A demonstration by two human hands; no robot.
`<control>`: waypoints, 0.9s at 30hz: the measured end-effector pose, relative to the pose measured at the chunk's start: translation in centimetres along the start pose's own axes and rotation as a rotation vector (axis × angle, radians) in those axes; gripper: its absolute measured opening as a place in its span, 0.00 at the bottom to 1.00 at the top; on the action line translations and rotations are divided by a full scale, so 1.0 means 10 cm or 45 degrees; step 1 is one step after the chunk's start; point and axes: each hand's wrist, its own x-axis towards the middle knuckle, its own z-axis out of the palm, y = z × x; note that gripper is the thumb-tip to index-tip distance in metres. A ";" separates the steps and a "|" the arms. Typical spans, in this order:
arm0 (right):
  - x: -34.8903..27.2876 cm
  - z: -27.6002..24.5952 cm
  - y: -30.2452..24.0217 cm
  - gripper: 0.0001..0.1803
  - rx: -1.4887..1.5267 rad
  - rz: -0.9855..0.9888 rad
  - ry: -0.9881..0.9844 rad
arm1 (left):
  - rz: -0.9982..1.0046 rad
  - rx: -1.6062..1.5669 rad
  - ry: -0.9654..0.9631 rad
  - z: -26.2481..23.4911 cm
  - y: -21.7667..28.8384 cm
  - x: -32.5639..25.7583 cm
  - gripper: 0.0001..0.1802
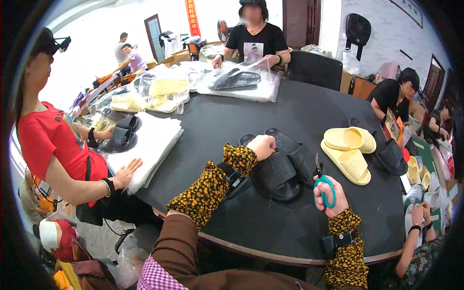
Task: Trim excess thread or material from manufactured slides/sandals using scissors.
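Note:
A pair of black slide slippers (274, 171) lies on the dark table in front of me. My left hand (262, 146) is closed in a pinch over the slippers' far end; what its fingers hold is too small to make out, though a thin thread-like line shows beside them. Teal-handled scissors (325, 189) are in my right hand (337, 197), fingers through the loops, with the blades pointing away from me just right of the black slippers. Farther right lies a pair of pale yellow slippers (345, 157), one partly on top of the other.
More black slippers (389, 157) lie beyond the yellow pair. On the left, a person in red holds a black slipper (123, 137) over a stack of white sheets (154, 145). Bagged yellow slippers (169, 88) sit behind. Across the table (217, 116), another person handles a bagged black pair (237, 79).

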 end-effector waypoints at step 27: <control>0.02 0.03 0.04 0.17 -0.125 -0.020 0.008 | -0.261 -0.641 0.527 -0.97 0.30 -2.11 0.15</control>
